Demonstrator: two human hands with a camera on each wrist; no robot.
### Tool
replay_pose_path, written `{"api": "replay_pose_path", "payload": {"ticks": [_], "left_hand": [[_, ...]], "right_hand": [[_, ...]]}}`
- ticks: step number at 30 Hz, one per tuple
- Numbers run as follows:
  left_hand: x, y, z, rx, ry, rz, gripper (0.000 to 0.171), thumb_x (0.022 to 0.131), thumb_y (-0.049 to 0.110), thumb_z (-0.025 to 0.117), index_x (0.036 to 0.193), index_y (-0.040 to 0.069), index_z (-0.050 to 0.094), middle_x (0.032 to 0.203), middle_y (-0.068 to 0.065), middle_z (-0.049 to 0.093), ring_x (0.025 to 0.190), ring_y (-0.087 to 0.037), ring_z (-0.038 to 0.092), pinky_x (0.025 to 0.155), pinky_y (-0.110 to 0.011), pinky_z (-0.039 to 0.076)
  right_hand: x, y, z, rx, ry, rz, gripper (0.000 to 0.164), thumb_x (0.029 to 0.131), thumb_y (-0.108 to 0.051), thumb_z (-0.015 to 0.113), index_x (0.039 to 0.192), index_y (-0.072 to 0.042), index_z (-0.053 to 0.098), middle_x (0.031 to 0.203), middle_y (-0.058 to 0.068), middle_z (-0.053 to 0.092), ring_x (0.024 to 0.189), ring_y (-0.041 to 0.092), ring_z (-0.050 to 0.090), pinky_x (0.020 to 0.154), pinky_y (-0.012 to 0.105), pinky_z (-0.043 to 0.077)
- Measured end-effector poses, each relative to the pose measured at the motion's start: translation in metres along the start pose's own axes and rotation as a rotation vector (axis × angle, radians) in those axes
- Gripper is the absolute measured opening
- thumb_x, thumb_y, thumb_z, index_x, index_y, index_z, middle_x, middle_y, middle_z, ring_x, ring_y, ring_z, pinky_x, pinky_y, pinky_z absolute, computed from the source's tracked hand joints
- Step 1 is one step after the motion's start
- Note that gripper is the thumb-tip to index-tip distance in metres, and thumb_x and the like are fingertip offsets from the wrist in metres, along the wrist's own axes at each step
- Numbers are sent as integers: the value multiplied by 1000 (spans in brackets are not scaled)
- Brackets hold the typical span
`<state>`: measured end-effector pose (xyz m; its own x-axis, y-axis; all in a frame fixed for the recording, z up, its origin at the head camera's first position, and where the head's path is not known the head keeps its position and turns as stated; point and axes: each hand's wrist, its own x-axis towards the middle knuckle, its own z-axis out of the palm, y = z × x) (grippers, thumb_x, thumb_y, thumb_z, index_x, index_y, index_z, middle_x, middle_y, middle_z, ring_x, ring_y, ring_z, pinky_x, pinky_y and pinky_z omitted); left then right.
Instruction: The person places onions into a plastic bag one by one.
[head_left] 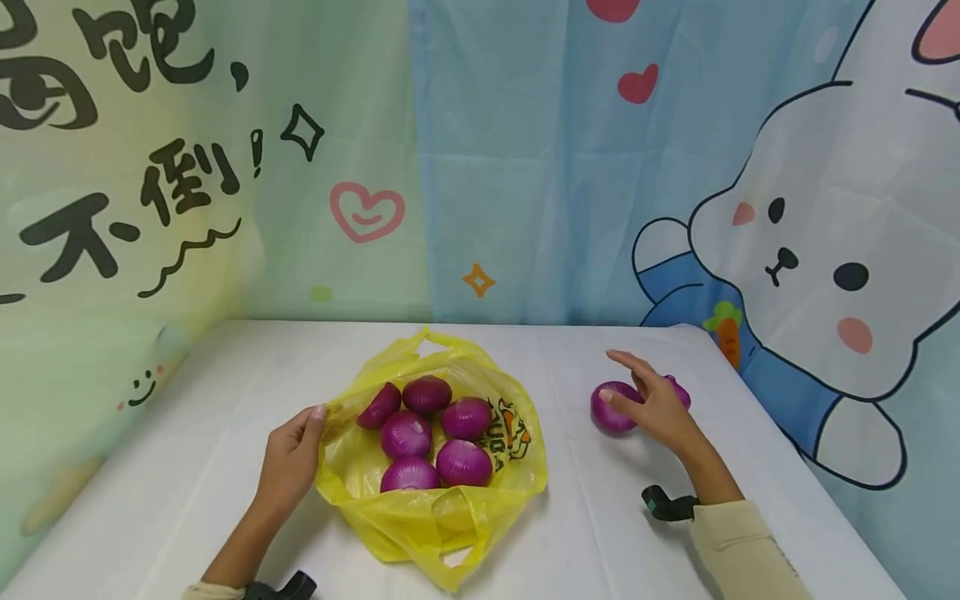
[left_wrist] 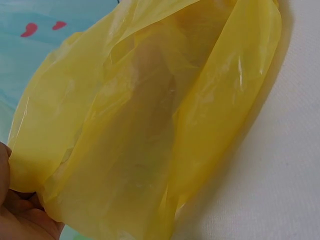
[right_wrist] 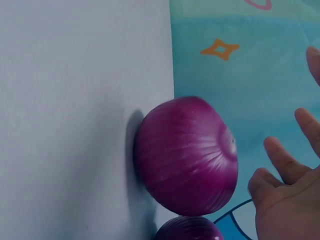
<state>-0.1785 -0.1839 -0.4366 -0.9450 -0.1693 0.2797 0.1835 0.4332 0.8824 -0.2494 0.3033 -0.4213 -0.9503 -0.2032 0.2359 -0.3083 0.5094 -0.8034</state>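
A yellow plastic bag [head_left: 450, 521] lies with its mouth spread wide on the table, and several red onions [head_left: 406, 434] sit inside it. My left hand [head_left: 288, 454] pinches the bag's left rim between thumb and fingers; the left wrist view shows the bag's thin, creased side [left_wrist: 140, 150] close up. Over to the right, my right hand [head_left: 660, 408] hovers over a whole red onion [head_left: 606, 414], fingers spread and holding nothing. In the right wrist view this onion [right_wrist: 187, 155] stands apart from the fingers. Another red onion [head_left: 678, 390] is partly hidden behind the hand.
A white cloth [head_left: 577, 533] covers the table. Behind it hangs a printed curtain [head_left: 495, 167] with a rabbit figure [head_left: 810, 250] at the right, its lower edge meeting the table's back edge. Black wrist-worn devices [head_left: 667, 504] sit at both wrists.
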Motion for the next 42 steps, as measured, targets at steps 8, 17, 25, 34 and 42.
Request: {"api": "replay_pose_path", "payload": {"ticks": [8,17,25,34,42], "left_hand": [[1,-2,2,-3,-6,-20,37,106,25,43,109,-1,68,95,-12,65,81,-12,52,71,-16,41],[1,1,1,-11,-7,2,35,106,23,44,105,-2,68,87,-11,63,76,-12,51,67,-19,41],[0,1,2,-17,-1,4,36,106,23,44,108,-3,69,88,-11,63,77,-11,51,68,-18,41],[0,1,1,2,7,29,36,106,23,44,108,-4,69,96,-14,67,83,-12,55,73,-13,42],[0,2,1,17,11,14,38,106,25,43,110,-3,69,100,-14,68,85,-10,56,74,-13,42]], "right_hand": [[-2,8,0,-139,-39,117,73,88,-30,74,149,-12,38,151,26,30,133,51,31,95,60,39],[-4,15,9,-196,-117,171,75,84,-28,78,147,-11,40,145,28,36,127,52,36,90,61,43],[-8,23,18,-191,-114,160,75,82,-31,79,146,-13,43,144,26,40,126,50,41,90,60,44],[-5,3,29,-71,-60,138,72,83,-27,79,145,-16,45,142,22,44,123,45,45,86,52,50],[-4,-34,33,103,-64,71,72,84,-24,79,146,-19,44,145,16,42,127,42,43,85,46,51]]}}
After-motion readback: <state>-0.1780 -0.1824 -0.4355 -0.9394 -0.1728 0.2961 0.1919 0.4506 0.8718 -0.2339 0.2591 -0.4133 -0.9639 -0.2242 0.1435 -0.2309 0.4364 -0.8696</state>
